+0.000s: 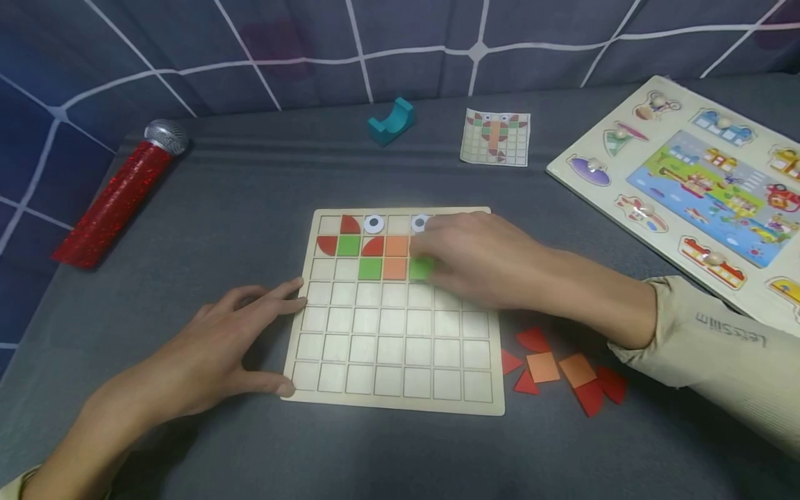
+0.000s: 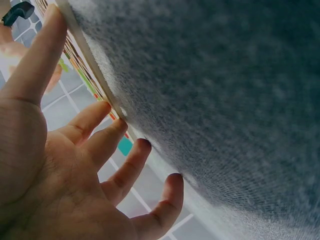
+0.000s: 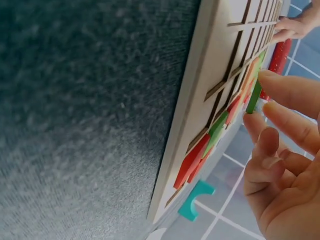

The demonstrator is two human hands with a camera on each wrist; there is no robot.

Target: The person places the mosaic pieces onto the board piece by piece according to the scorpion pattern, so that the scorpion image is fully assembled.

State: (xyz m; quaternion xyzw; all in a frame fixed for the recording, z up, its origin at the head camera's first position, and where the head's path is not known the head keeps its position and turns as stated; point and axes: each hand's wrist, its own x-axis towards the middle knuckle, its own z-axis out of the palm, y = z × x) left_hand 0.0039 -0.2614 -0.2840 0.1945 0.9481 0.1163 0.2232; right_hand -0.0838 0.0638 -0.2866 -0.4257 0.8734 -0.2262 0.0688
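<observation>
A wooden grid board (image 1: pixel 392 321) lies flat on the table with red, green and orange tiles and two round eye tiles in its upper rows. My right hand (image 1: pixel 484 257) is over the board's upper right part. Between thumb and fingertips it pinches a green square tile (image 3: pixel 255 98), tilted at the grid in the right wrist view. Several tiles at the board's upper right are hidden under this hand in the head view. My left hand (image 1: pixel 219 347) rests at the board's left edge, thumb and fingers spread, fingertips touching the rim.
Loose red tiles (image 1: pixel 589 397) and orange tiles (image 1: pixel 542 367) lie right of the board. Behind it are a pattern card (image 1: pixel 496 137) and a teal arch block (image 1: pixel 392 122). A red glittery microphone (image 1: pixel 121 194) lies left; a wooden knob puzzle (image 1: pixel 631 191) lies right.
</observation>
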